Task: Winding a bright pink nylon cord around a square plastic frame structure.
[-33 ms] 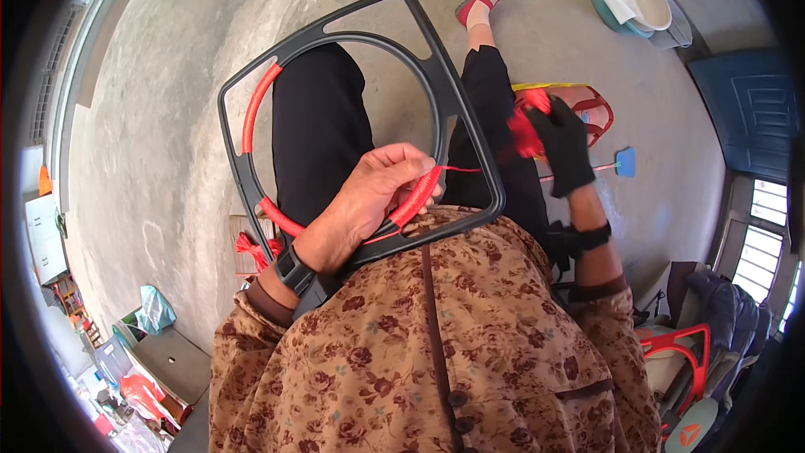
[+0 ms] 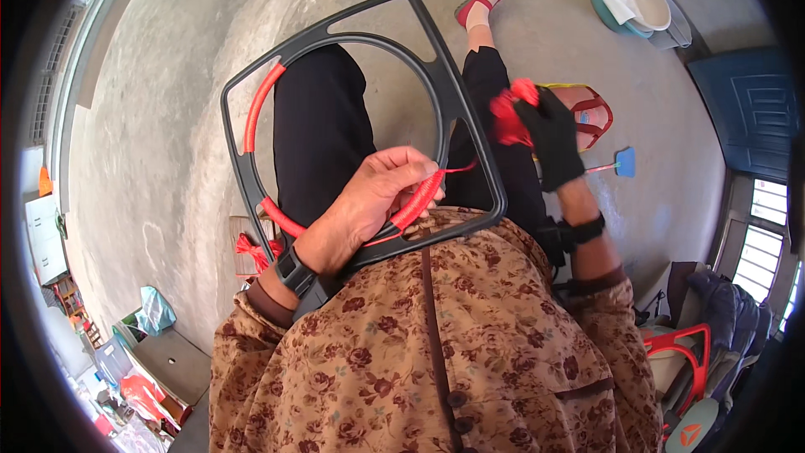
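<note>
A dark grey plastic frame [image 2: 463,109] with a round opening lies across my lap. Red cord is wound around its ring in separate stretches, including a left wrap [image 2: 262,109] and a near right wrap [image 2: 418,203]. My bare left hand [image 2: 387,184] pinches that near right wrap at its upper end, thumb on top. A short red strand sticks out past the thumb to the right. My right hand [image 2: 553,136], in a black glove, grips a loose bundle of red cord [image 2: 510,113] above my right leg, apart from the frame. Its fingers are partly blurred.
A yellow-rimmed bag [image 2: 591,113] and a blue fly swatter [image 2: 625,162] lie on the floor to the right. Basins [image 2: 637,0] stand at the far right. More red cord [image 2: 254,252] rests by my left wrist. A red-framed chair [image 2: 692,361] is at the near right.
My right hand has shifted left with the red cord bundle, toward the frame, uncovering more of the bag. The strand by my left thumb looks slacker. The left hand keeps its pinch.
</note>
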The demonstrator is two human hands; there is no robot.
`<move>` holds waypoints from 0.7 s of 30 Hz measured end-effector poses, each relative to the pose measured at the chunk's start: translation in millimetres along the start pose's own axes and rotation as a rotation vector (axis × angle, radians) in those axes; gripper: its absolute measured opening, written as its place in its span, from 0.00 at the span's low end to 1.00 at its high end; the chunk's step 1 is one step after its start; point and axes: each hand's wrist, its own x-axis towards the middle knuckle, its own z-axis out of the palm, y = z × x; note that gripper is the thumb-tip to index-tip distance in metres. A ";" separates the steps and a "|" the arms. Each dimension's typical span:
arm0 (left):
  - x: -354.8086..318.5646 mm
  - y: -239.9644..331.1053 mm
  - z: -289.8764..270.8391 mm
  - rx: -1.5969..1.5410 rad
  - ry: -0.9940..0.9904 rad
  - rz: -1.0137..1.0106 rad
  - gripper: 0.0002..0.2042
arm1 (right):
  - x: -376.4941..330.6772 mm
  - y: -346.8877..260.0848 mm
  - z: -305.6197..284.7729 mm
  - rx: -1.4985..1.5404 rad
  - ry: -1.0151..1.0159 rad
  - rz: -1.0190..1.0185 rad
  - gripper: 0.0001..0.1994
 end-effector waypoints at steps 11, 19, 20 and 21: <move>0.3 -4.8 5.5 -0.274 0.016 0.025 0.09 | -7.6 -83.7 42.6 1.191 -0.526 0.582 0.16; 4.7 -4.4 -0.2 0.005 0.052 0.025 0.07 | -23.5 -73.0 31.9 0.750 -0.533 0.307 0.13; 4.0 -4.1 -1.1 0.002 0.033 0.043 0.08 | -27.9 -67.8 31.4 0.533 -0.543 0.282 0.11; 4.2 -4.3 -1.7 -0.007 0.018 0.065 0.08 | -33.2 -62.5 22.8 0.379 -0.599 0.125 0.12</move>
